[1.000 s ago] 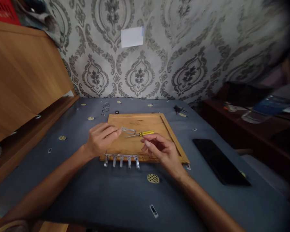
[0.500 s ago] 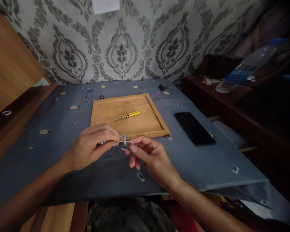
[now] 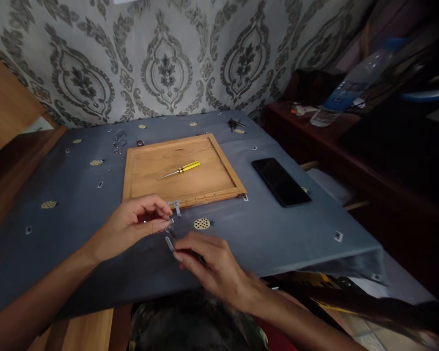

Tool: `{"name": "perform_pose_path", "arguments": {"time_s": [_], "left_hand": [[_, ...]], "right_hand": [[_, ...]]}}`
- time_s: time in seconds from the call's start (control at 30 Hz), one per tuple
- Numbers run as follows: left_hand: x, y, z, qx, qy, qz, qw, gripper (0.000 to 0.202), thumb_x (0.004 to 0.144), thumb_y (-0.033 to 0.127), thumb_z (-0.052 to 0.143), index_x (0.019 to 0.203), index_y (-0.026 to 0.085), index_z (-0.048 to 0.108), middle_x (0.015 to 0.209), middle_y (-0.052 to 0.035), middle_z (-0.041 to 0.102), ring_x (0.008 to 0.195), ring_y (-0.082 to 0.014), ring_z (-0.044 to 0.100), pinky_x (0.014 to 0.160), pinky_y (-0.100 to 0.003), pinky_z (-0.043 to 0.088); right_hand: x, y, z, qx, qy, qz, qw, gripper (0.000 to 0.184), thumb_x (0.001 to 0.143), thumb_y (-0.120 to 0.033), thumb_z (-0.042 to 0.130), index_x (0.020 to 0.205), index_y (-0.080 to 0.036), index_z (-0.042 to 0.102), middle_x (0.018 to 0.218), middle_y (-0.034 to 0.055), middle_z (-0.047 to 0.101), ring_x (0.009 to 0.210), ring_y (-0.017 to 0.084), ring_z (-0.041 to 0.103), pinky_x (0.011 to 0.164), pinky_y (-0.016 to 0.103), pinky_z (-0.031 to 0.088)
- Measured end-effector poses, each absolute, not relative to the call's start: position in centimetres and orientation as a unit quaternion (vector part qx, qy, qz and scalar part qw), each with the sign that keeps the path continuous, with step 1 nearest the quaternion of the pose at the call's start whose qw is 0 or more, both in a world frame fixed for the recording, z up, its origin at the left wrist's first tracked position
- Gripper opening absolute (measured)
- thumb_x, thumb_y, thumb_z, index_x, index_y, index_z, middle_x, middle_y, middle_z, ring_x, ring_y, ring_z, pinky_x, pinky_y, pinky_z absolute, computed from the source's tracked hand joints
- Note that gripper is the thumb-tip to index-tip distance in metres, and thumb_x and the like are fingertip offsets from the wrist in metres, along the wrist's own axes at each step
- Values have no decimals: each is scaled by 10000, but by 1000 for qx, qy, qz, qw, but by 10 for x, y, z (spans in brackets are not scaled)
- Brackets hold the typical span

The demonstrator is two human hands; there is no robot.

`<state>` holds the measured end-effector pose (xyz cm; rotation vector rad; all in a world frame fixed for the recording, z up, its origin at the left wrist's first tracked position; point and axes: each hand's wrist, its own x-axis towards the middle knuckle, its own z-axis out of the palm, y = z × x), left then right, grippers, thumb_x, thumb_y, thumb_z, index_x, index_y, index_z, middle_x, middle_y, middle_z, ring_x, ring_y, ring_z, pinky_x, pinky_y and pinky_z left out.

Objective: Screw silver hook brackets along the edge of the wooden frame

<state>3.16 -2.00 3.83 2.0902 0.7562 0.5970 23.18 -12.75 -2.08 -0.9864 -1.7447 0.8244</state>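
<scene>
My left hand (image 3: 141, 224) is closed in a pinch on the small silvery metal fitting (image 3: 169, 228), just in front of the wooden panel's near edge. The thumb and fingers of my right hand (image 3: 205, 258) pinch the lower end of the same fitting, where a flat pale strip (image 3: 169, 243) sticks out. Its exact kind is too small to make out. Another shiny piece (image 3: 177, 209) hangs at the near edge of the framed wooden panel (image 3: 222, 194), right beside my left fingertips. On the panel lies a yellow-handled screwdriver (image 3: 188, 166).
A black phone (image 3: 281, 181) lies on the blue tablecloth (image 3: 296, 243) to the right. Keys (image 3: 235, 125) and small metal bits (image 3: 120, 139) lie at the back. A plastic bottle (image 3: 340, 95) stands on a dark side table. A wooden cabinet (image 3: 14, 97) rises at left.
My right hand has moved down and turned, drawing its end of the fitting lower. My left hand keeps its pinch. The view has shifted slightly to the right.
</scene>
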Motion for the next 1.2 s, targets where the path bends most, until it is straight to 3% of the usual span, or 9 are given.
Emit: {"name": "perform_pose_path", "arguments": {"time_s": [0.33,0.5,0.6,0.73,0.97,1.2], "left_hand": [[60,-7,29,846,289,274,355,77,942,274,655,930,221,710,827,-7,769,725,-149,733,601,-210,580],[63,5,26,866,305,307,249,142,969,342,633,992,228,714,920,-18,775,841,-173,738,625,-223,564],[60,12,26,875,315,296,220,160,997,341,604,1019,222,708,974,-23,773,898,-179,733,728,-261,572],[55,16,19,893,292,258,222,232,984,401,654,1108,209,697,1050,-48,747,979,-207,703,865,-342,561],[57,12,1,933,272,195,135,553,831,624,789,1165,202,662,1157,-77,684,1111,-274,618,979,-446,500],[64,4,-2,937,295,155,109,526,803,601,819,1107,191,694,1171,-90,668,1115,-297,569,992,-480,473]], "right_hand": [[249,-112,-18,-423,-658,384,489,197,999,-305,622,875,-192,724,702,2,698,660,122,648,698,270,531],[254,-99,-16,-443,-545,494,513,298,900,-505,724,827,-216,725,621,-36,646,544,100,584,581,254,496],[259,-89,-20,-458,-494,522,524,330,799,-543,806,791,-220,734,624,-48,624,490,74,515,491,226,440],[263,-78,-28,-497,-452,549,498,311,752,-509,833,770,-215,733,575,-44,633,465,72,483,453,214,411],[264,-71,-35,-522,-457,557,457,210,780,-405,797,784,-201,750,564,-27,664,441,70,491,441,205,408],[262,-66,-39,-530,-482,537,445,205,821,-410,770,782,-209,765,565,-26,657,433,87,517,423,219,389]]}}
